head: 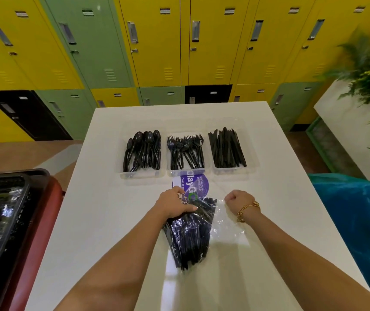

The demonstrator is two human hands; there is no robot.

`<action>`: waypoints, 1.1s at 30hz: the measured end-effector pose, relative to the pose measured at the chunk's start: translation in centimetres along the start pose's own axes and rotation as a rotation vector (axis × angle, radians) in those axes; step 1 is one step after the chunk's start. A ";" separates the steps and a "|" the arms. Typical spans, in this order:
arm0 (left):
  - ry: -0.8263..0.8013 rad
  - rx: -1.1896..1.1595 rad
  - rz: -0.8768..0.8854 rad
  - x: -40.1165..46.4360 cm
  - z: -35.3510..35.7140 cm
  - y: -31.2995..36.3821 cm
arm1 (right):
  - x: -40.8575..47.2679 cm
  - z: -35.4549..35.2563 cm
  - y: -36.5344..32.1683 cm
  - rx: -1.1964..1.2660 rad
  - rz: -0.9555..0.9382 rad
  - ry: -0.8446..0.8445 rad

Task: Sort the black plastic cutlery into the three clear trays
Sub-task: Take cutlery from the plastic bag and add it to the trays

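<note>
Head view of the white table [280, 153] during sorting of packaged cutlery. Toward the far edge of the table stood three clear trays: the left tray [141, 175] held spoons, the middle tray [185, 172] forks, the right tray [235, 171] knives, all already well stocked. Nearer the viewer on the table lay a clear plastic bag [190, 232] of black cutlery, its purple printed label [194, 184] pointing toward the middle tray. The left hand [175, 204] lay over the bag's upper end, fingers curled about it and pinning it down; the right hand [239, 199], fisted beside the bag, appeared to pinch a loose fold of its film, though the contact itself was too small to confirm. The step in hand was judged to be opening the bag. Done well, it called for a firm anchor by the left hand and a pull on the film away from the trays, so that pieces did not scatter across the table
</note>
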State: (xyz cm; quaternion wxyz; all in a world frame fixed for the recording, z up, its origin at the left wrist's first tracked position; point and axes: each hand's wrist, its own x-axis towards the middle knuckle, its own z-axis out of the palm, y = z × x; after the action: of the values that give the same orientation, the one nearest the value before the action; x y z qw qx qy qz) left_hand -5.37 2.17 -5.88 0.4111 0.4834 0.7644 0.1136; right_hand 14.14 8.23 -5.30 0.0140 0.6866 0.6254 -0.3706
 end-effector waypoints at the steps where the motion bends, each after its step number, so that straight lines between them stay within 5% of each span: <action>1: -0.037 0.036 -0.012 -0.1 0.1 -0.2 | 0.2 -0.1 0.0 -0.025 0.033 -0.050; 7: -0.019 0.146 -0.032 -0.4 0.7 -0.9 | 0.5 0.7 0.4 0.304 0.304 -0.421; 12: 0.024 0.142 -0.016 -1.1 1.2 -1.3 | -0.5 1.5 0.1 0.305 0.359 -0.633; 18: 0.069 0.087 -0.019 -1.5 1.3 -1.7 | -0.9 3.2 -1.0 0.265 0.326 -0.734; 33: 0.066 0.000 0.016 -1.8 1.1 -1.9 | -2.4 4.6 -2.6 0.224 0.263 -0.667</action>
State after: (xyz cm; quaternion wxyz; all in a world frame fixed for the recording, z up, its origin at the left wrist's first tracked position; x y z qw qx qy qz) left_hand -5.46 -0.60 -6.72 0.3849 0.4854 0.7737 0.1327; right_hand 9.75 4.51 -6.26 0.1891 0.5999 0.4486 -0.6349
